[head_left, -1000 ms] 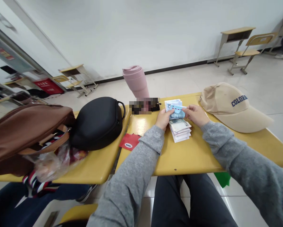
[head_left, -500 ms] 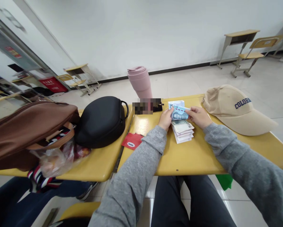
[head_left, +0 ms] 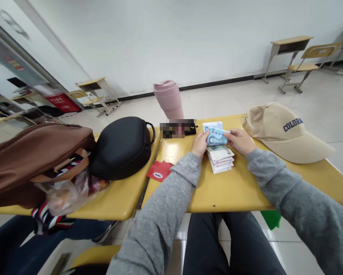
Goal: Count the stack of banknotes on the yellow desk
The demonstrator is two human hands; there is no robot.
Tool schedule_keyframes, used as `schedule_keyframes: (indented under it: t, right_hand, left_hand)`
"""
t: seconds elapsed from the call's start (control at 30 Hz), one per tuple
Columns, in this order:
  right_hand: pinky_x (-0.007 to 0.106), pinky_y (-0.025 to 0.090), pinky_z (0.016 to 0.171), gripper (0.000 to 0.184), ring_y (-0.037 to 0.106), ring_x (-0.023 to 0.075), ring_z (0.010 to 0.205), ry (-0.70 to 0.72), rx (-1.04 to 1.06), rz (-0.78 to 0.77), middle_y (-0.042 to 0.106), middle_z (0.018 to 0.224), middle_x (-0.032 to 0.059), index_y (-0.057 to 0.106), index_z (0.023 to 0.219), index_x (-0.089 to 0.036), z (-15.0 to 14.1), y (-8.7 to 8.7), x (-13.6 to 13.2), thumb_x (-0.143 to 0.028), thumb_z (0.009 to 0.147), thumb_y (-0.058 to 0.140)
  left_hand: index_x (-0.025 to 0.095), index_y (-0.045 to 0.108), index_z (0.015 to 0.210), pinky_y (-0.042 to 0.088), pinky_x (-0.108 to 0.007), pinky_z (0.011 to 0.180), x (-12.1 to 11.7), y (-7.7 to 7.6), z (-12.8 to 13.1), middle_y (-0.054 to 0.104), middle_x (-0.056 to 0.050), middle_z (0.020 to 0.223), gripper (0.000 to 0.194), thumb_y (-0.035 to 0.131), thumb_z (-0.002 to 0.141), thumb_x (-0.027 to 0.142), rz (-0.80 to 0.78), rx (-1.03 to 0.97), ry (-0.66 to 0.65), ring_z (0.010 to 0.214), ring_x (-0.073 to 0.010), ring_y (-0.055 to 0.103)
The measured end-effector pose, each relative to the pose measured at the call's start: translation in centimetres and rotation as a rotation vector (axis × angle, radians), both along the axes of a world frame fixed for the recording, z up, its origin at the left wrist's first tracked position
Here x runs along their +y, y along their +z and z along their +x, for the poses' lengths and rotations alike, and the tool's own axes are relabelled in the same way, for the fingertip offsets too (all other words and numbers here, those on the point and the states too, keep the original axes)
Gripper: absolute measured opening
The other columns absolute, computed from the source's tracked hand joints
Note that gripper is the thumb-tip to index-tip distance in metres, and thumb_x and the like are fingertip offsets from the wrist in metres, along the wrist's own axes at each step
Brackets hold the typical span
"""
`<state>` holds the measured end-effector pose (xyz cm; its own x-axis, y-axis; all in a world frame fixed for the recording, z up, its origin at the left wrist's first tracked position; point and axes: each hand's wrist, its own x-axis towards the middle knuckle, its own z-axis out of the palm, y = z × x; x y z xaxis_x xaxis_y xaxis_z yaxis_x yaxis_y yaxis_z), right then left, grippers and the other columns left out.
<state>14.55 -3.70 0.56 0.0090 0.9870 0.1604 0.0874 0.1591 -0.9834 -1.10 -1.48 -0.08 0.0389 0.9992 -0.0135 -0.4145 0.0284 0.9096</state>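
Note:
My left hand (head_left: 200,143) and my right hand (head_left: 240,140) both pinch a small bundle of bluish banknotes (head_left: 216,136) just above the yellow desk (head_left: 231,187). The left thumb lies on the bundle's left edge. The right fingers grip its right edge. Directly below the bundle, a stack of banknotes (head_left: 220,158) lies flat on the desk between my wrists. Both arms wear grey sleeves.
A beige cap (head_left: 286,131) sits right of my hands. A pink cup (head_left: 169,100) and a dark phone (head_left: 188,128) stand behind them. A red envelope (head_left: 159,171) lies at the desk's left edge. On the neighbouring desk are a black case (head_left: 121,147) and a brown bag (head_left: 36,160).
The bundle in my hands has tilted slightly and my hands have shifted a little; the view has drifted. The stack on the desk has stayed put.

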Motion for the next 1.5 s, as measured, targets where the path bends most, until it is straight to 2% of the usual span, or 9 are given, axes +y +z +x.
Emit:
schedule_keyframes:
  t: [0.3, 0.53, 0.73, 0.9, 1.13, 1.5]
  right_hand:
    - [0.023, 0.020, 0.039, 0.038, 0.032, 0.0064, 0.041, 0.004, -0.008, 0.002, 0.043, 0.043, -0.0036, 0.049, 0.055, -0.018, 0.1, 0.0, 0.0, -0.049, 0.067, 0.066]
    - [0.023, 0.023, 0.039, 0.035, 0.036, 0.0073, 0.042, 0.010, 0.032, -0.001, 0.045, 0.044, -0.0031, 0.048, 0.055, -0.019, 0.0, -0.1, 0.1, -0.046, 0.066, 0.067]
    - [0.023, 0.026, 0.040, 0.030, 0.039, 0.0083, 0.042, 0.000, 0.083, 0.016, 0.050, 0.046, -0.0026, 0.049, 0.062, -0.019, 0.0, -0.4, 0.3, -0.042, 0.066, 0.069]
    - [0.022, 0.024, 0.038, 0.031, 0.036, 0.0064, 0.039, 0.017, 0.103, 0.044, 0.053, 0.048, -0.0029, 0.051, 0.067, -0.018, 0.1, -0.1, 0.2, -0.044, 0.066, 0.069]
    - [0.022, 0.024, 0.038, 0.034, 0.034, 0.0058, 0.037, 0.032, 0.115, 0.101, 0.044, 0.042, -0.0050, 0.051, 0.060, -0.018, 0.0, 0.7, -0.4, -0.047, 0.070, 0.066]
    - [0.023, 0.022, 0.039, 0.034, 0.033, 0.0060, 0.036, 0.098, 0.128, 0.074, 0.041, 0.039, -0.0050, 0.049, 0.058, -0.018, 0.0, 0.5, -0.4, -0.045, 0.073, 0.063]
  left_hand:
    - [0.014, 0.065, 0.074, 0.047, -0.030, 0.076, -0.1, 0.0, 0.0, 0.069, -0.005, 0.073, 0.025, 0.072, 0.066, 0.037, 0.009, 0.002, -0.014, 0.077, -0.0177, 0.064]
    - [0.014, 0.065, 0.073, 0.047, -0.027, 0.072, -0.1, 0.0, 0.0, 0.068, -0.003, 0.071, 0.026, 0.072, 0.066, 0.038, 0.015, 0.015, -0.009, 0.073, -0.0156, 0.063]
    - [0.014, 0.066, 0.073, 0.046, -0.029, 0.076, 0.0, -0.1, 0.1, 0.068, -0.004, 0.072, 0.025, 0.072, 0.066, 0.037, 0.012, 0.005, -0.004, 0.075, -0.0170, 0.064]
    - [0.013, 0.067, 0.074, 0.046, -0.029, 0.075, 0.1, -0.2, 0.1, 0.069, -0.005, 0.073, 0.026, 0.072, 0.066, 0.038, 0.037, 0.002, -0.004, 0.073, -0.0164, 0.063]
    - [0.014, 0.067, 0.076, 0.045, -0.030, 0.079, 0.4, -0.6, 0.0, 0.069, -0.004, 0.074, 0.030, 0.072, 0.065, 0.041, 0.040, 0.007, 0.001, 0.078, -0.0180, 0.064]
    - [0.014, 0.064, 0.066, 0.043, -0.025, 0.067, -0.2, 0.1, 0.1, 0.064, -0.001, 0.063, 0.024, 0.070, 0.066, 0.037, 0.042, 0.036, 0.030, 0.066, -0.0135, 0.059]
